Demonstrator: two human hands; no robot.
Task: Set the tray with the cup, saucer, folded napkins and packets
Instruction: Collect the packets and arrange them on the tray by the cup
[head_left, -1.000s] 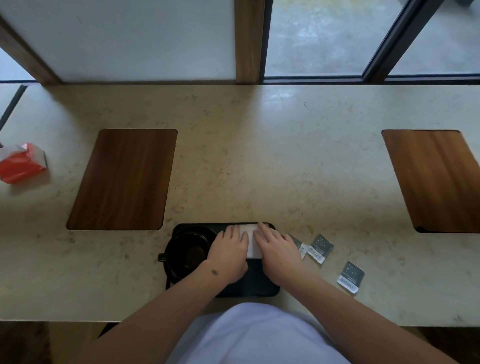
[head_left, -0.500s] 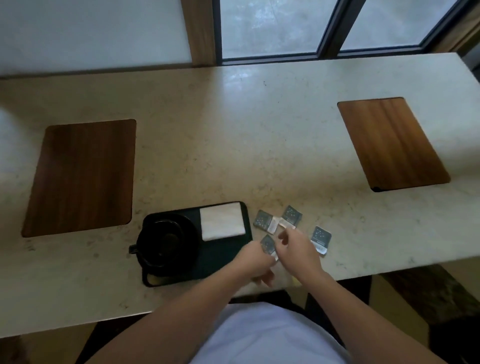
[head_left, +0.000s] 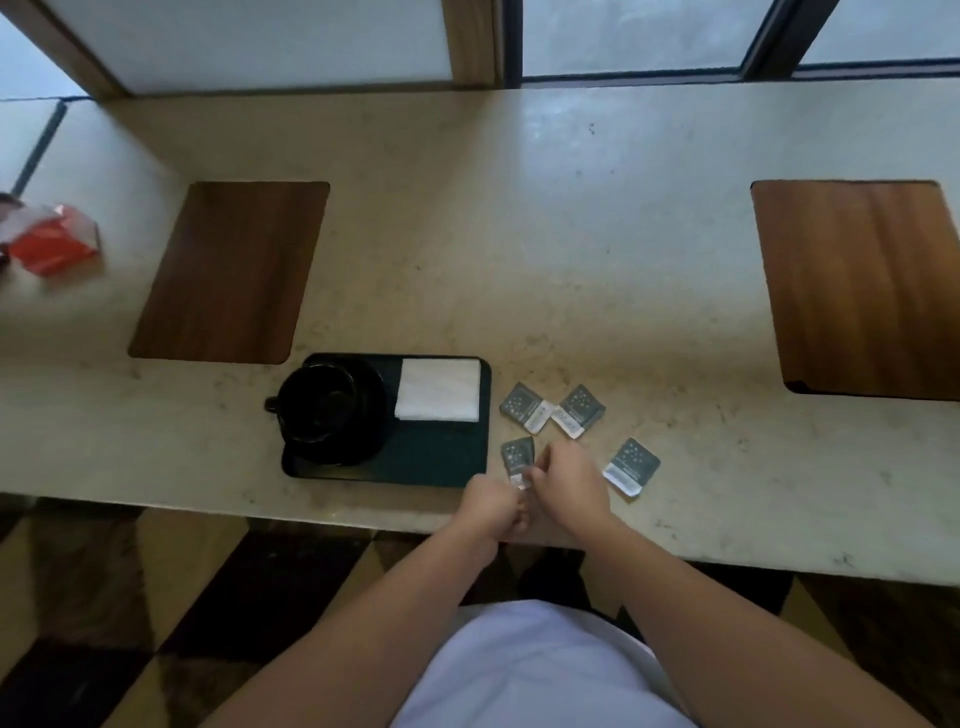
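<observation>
Right hand (head_left: 571, 486): curled, pinching the white end of the nearest packet (head_left: 518, 457).
Left hand (head_left: 491, 506): fisted beside it; hold unclear.
Packet axis: pointing away, slightly right.

Hands left napkin (head_left: 439, 389), reached nearest packet (head_left: 517, 454).

One tray (head_left: 431, 467), one cup (head_left: 317, 402), one saucer (head_left: 371, 415), one folded napkin (head_left: 439, 389), four packets (head_left: 631, 462), two wooden mats (head_left: 231, 273).

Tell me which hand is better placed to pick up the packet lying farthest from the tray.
The right hand, probably. That packet lies just beside it on the counter, on the side away from the tray. The left hand is nearer the tray and would have to cross over the right one.
</observation>
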